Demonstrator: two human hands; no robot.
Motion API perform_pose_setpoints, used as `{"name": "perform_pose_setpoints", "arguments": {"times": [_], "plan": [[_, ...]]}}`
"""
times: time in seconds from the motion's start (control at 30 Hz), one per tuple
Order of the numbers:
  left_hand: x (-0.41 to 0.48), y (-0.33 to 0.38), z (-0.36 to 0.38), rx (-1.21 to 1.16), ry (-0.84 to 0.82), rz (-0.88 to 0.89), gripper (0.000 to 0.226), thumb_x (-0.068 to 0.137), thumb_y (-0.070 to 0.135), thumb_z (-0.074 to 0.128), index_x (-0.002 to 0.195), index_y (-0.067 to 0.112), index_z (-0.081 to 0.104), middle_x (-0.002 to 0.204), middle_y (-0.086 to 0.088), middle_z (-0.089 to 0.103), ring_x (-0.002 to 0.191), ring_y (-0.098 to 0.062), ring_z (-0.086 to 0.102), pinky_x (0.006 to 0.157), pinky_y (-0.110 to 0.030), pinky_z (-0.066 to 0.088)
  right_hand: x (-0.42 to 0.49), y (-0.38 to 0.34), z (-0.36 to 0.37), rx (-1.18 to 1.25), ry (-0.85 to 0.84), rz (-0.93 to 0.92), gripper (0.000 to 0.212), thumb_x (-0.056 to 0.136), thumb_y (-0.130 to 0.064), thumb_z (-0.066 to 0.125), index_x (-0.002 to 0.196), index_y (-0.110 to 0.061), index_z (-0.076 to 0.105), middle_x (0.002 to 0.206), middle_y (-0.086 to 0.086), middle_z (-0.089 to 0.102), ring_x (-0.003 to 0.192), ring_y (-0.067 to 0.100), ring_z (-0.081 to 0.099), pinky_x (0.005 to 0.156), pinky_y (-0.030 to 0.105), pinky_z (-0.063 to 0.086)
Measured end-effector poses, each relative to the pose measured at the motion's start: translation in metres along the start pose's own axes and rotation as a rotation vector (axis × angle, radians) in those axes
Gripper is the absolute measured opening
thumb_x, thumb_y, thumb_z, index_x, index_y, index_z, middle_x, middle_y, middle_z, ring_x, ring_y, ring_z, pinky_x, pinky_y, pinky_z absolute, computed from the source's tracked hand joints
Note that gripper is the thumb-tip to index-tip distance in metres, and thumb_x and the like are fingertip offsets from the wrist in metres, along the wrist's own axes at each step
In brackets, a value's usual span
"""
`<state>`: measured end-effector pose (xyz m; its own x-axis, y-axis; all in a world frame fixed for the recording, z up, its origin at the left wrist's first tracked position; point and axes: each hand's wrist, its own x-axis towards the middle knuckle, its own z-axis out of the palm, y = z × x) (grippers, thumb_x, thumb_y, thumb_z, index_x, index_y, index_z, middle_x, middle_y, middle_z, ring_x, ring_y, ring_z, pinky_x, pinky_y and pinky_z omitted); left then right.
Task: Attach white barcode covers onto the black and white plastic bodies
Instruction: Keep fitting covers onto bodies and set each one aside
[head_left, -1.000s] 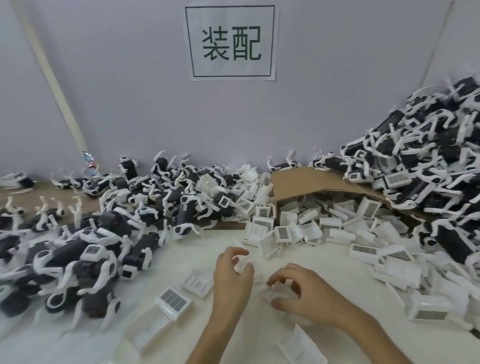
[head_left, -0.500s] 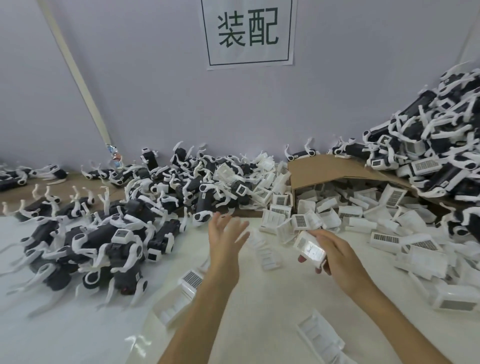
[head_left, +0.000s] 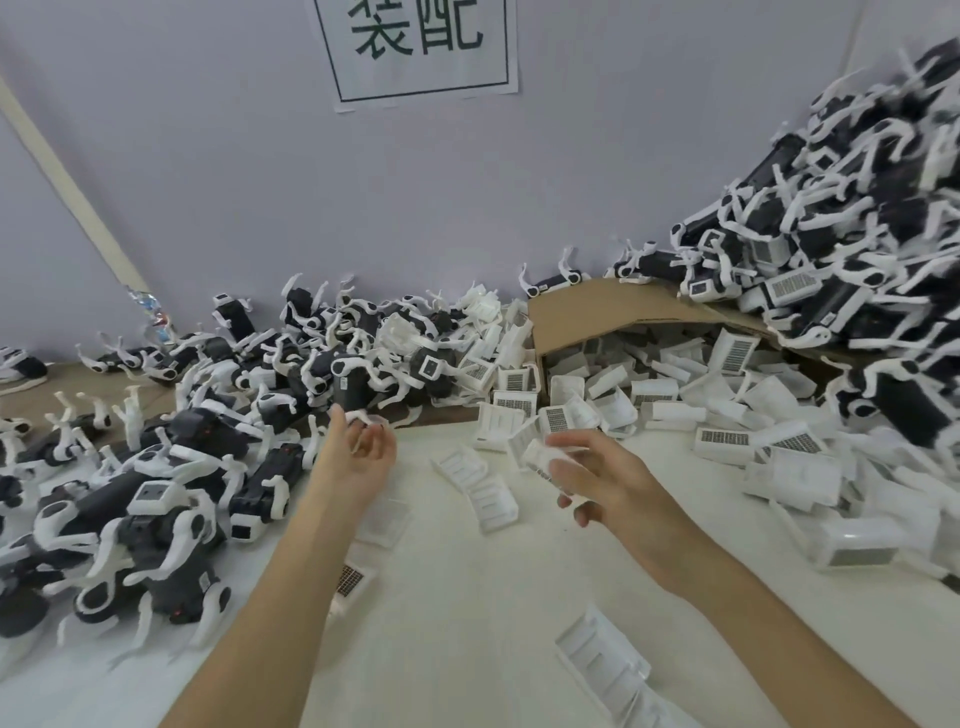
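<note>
My right hand (head_left: 613, 483) grips a white barcode cover (head_left: 540, 460), held just above the white table and blurred by motion. My left hand (head_left: 358, 457) reaches forward with loosely bent fingers. Its fingertips are at the near edge of a heap of black and white plastic bodies (head_left: 348, 384), at a white part of one body; whether they touch it I cannot tell. More white covers (head_left: 558, 418) spill from an open cardboard box (head_left: 587, 312) behind my right hand.
A low heap of black and white bodies (head_left: 145, 499) covers the left of the table. A taller heap (head_left: 857, 249) rises at the right against the wall. Loose covers (head_left: 478, 483) lie between my hands, and another cover (head_left: 602, 660) lies near the front.
My right hand picked a cover up off the table and holds it raised. My left hand opened and moved forward to the heap of bodies.
</note>
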<state>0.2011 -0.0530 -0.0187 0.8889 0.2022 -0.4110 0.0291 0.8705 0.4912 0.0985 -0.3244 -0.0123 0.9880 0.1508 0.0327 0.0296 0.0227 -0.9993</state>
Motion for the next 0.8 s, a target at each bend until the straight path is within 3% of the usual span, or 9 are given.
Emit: {"name": "perform_pose_setpoints", "arguments": {"times": [0.1,0.2,0.27,0.37,0.43,0.5,0.6,0.67,0.8], "plan": [[0.003,0.001,0.008,0.054,0.033,0.070,0.029,0.103,0.036,0.053,0.088,0.012,0.057,0.090,-0.003,0.047,0.073,-0.008,0.051,0.082,-0.025,0.051,0.000,0.001,-0.002,-0.057,0.053,-0.043,0.049,0.072,-0.016,0.089,0.114,-0.024,0.064,0.107,-0.003,0.071,0.085,0.013,0.063,0.075,0.024,0.051],[-0.008,-0.007,0.009,0.176,0.000,0.183,0.027,0.105,0.028,0.050,0.085,0.011,0.054,0.090,-0.002,0.052,0.083,-0.010,0.057,0.097,-0.028,0.049,-0.001,0.001,-0.004,-0.028,0.099,-0.091,0.049,0.069,0.002,0.085,0.109,-0.019,0.066,0.103,0.003,0.073,0.093,0.016,0.065,0.075,0.023,0.054],[-0.023,-0.016,0.009,0.307,-0.081,0.308,0.025,0.106,0.025,0.049,0.084,0.013,0.051,0.087,0.000,0.055,0.089,-0.013,0.064,0.099,-0.033,0.051,0.000,-0.001,-0.005,-0.016,0.135,-0.117,0.049,0.069,0.006,0.083,0.107,-0.022,0.069,0.102,0.003,0.073,0.095,0.018,0.065,0.076,0.024,0.054],[-0.053,-0.027,0.009,0.540,-0.227,0.508,0.023,0.106,0.022,0.049,0.085,0.013,0.052,0.090,-0.002,0.067,0.093,-0.017,0.072,0.087,-0.032,0.054,0.000,-0.004,-0.006,0.013,0.138,-0.150,0.042,0.075,-0.005,0.081,0.110,-0.028,0.072,0.096,-0.007,0.072,0.083,0.009,0.060,0.074,0.023,0.045],[-0.072,-0.037,0.004,0.671,-0.309,0.588,0.026,0.105,0.024,0.050,0.093,0.001,0.053,0.101,-0.007,0.073,0.101,-0.019,0.072,0.086,-0.034,0.055,0.001,-0.006,-0.007,0.079,0.134,-0.166,0.039,0.076,-0.020,0.078,0.114,-0.026,0.072,0.093,-0.012,0.071,0.078,0.003,0.058,0.074,0.026,0.041],[-0.084,-0.050,-0.003,0.733,-0.373,0.594,0.037,0.102,0.027,0.054,0.099,-0.009,0.050,0.110,-0.010,0.074,0.107,-0.022,0.070,0.090,-0.038,0.055,0.003,-0.007,-0.009,0.163,0.160,-0.171,0.032,0.078,-0.023,0.072,0.110,-0.024,0.074,0.098,-0.008,0.072,0.091,0.007,0.062,0.079,0.027,0.045],[-0.093,-0.061,-0.013,0.677,-0.461,0.516,0.046,0.090,0.030,0.062,0.091,-0.013,0.046,0.102,-0.012,0.071,0.103,-0.026,0.070,0.083,-0.035,0.058,0.005,-0.005,-0.010,0.190,0.212,-0.190,0.030,0.084,-0.014,0.073,0.112,-0.023,0.068,0.104,0.002,0.071,0.103,0.023,0.068,0.076,0.029,0.051],[-0.095,-0.065,-0.015,0.637,-0.474,0.469,0.041,0.085,0.029,0.062,0.080,-0.008,0.045,0.092,-0.020,0.063,0.093,-0.031,0.067,0.076,-0.031,0.058,0.007,-0.003,-0.011,0.166,0.238,-0.181,0.041,0.086,-0.011,0.074,0.121,-0.026,0.059,0.108,0.008,0.069,0.095,0.022,0.071,0.072,0.032,0.051],[-0.102,-0.075,-0.014,0.648,-0.490,0.436,0.029,0.081,0.027,0.063,0.062,0.012,0.048,0.081,-0.018,0.056,0.086,-0.033,0.063,0.074,-0.032,0.057,0.008,0.001,-0.011,0.069,0.250,-0.191,0.025,0.089,-0.018,0.072,0.111,-0.018,0.061,0.102,0.005,0.072,0.091,0.019,0.072,0.072,0.033,0.051]]}}
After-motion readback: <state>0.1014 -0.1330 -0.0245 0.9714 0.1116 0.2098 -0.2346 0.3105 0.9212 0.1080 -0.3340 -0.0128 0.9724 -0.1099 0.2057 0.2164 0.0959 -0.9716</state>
